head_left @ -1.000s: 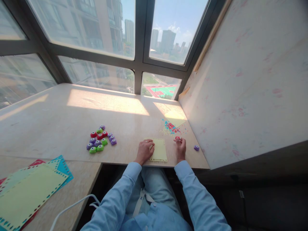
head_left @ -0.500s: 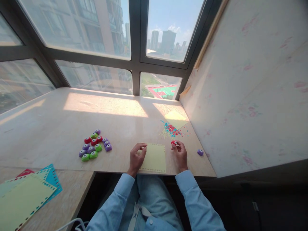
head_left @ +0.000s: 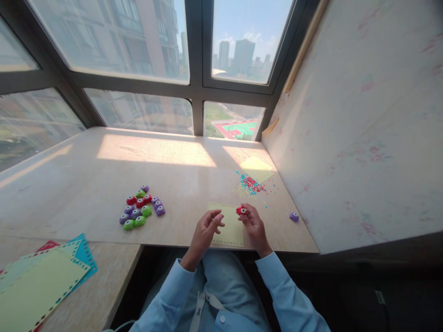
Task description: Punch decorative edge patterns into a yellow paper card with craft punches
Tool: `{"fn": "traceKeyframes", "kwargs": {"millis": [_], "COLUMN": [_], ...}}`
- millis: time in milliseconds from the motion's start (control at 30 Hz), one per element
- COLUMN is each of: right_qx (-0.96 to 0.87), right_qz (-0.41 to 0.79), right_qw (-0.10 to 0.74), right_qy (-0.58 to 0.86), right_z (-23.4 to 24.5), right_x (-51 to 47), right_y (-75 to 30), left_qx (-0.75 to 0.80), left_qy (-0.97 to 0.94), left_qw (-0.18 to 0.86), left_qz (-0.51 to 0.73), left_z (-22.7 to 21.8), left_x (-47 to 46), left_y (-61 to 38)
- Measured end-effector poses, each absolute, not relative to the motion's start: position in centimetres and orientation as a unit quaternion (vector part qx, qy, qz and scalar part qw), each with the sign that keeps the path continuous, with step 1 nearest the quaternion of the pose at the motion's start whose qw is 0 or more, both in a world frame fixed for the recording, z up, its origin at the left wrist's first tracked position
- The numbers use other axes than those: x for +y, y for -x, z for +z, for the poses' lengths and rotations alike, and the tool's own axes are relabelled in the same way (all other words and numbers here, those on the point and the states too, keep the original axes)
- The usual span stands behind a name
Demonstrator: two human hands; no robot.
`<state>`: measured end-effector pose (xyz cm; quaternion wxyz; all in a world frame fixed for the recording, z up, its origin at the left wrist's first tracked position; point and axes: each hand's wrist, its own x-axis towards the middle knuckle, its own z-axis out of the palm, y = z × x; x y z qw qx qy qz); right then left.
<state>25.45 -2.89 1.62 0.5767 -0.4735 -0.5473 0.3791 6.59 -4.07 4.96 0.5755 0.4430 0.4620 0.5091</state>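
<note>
A small red craft punch (head_left: 241, 210) is held between the thumb and fingers of my right hand (head_left: 256, 229), over the right edge of a pale yellow paper sheet (head_left: 228, 230). Punched marks run along the borders of this sheet. My left hand (head_left: 207, 229) hovers over the sheet's left side, fingers bent and apart, with nothing in it. Beyond the sheet lies a scatter of red, blue and yellow paper bits (head_left: 252, 184).
Several purple, green and red punches (head_left: 140, 208) are grouped at left. A lone purple punch (head_left: 294, 216) sits by the right wall. Another yellow sheet (head_left: 258, 169) lies behind the bits. Punched yellow, blue and red sheets (head_left: 44, 281) overlap on the lower-left surface.
My left hand has lifted from the sheet and moved right. My right hand has brought the red craft punch left, over the sheet's edge. The view has shifted slightly.
</note>
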Motion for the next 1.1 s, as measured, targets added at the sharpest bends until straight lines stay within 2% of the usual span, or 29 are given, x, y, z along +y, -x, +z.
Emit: {"fn": "traceKeyframes", "kwargs": {"millis": [167,533,767,933,1100], "right_qx": [-0.606,-0.706,-0.718,-0.668,-0.628], "right_qz": [0.365,0.378,0.379,0.367,0.373], "right_qw": [0.558,0.472,0.457,0.481,0.476], "right_qy": [0.433,0.369,0.365,0.434,0.489], "right_z": [2.8,4.4,4.9,3.8,2.7], "right_x": [-3.9,-3.9,-4.5,-5.3,-6.6], "right_y": [-21.7,-19.6,-18.9,-21.1,-24.6], "left_qx": [0.403,0.392,0.39,0.468,0.595], "left_qy": [-0.343,-0.277,-0.297,-0.344,-0.526], "left_qw": [0.701,0.698,0.686,0.584,0.342], "left_qz": [0.478,0.531,0.538,0.567,0.503], "left_z": [5.1,4.8,5.5,4.9,3.2], "left_x": [-4.4,-5.5,-5.5,-4.4,-2.6], "left_y": [-6.6,-4.0,-2.8,-0.7,1.6]}}
